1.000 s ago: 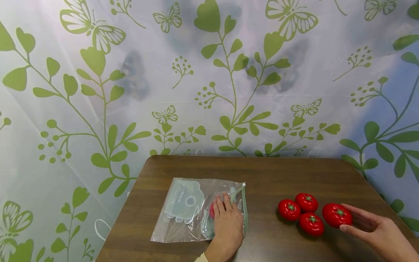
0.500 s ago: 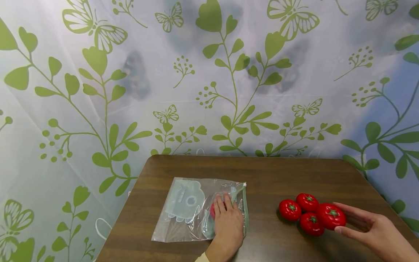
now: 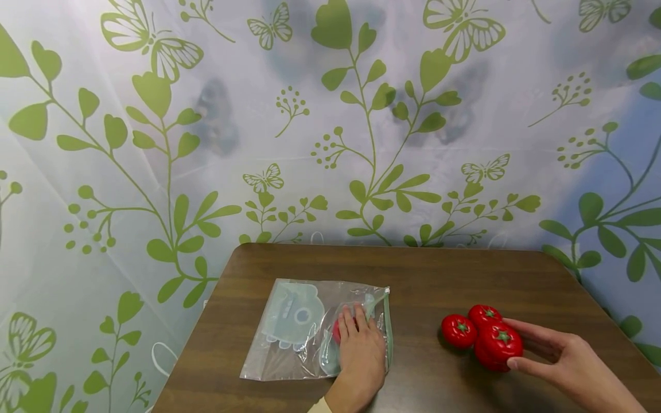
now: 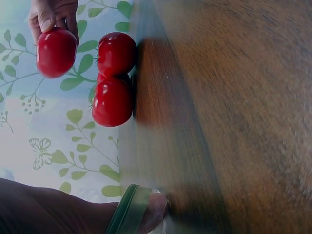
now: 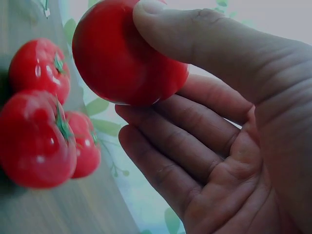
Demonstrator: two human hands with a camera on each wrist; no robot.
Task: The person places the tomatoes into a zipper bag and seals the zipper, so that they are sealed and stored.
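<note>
My right hand [image 3: 563, 355] holds a red tomato [image 5: 117, 58] between thumb and fingers. In the left wrist view the held tomato [image 4: 56, 53] is off the table. The head view shows it in front of a cluster of tomatoes, largely covering one; two others, a left tomato [image 3: 458, 331] and a back tomato [image 3: 484, 314], show. On the clear zip bag [image 3: 304, 367] rests my left hand [image 3: 362, 350], fingers straight. Beside and under those fingers a red thing [image 3: 337, 331] shows, its kind unclear. The left wrist view shows the thumb [image 4: 153, 212] at the bag's green zip strip [image 4: 127, 209].
A pale green cartoon shape [image 3: 294, 315] is printed on the bag's left part. The brown wooden table [image 3: 423, 275] ends at a leaf-patterned curtain [image 3: 289, 143] behind it. A white loop [image 3: 164, 358] hangs left of the table.
My right hand has carried the tomato leftwards, from the right of the cluster to in front of it. My left hand stays on the bag. The view has shifted slightly.
</note>
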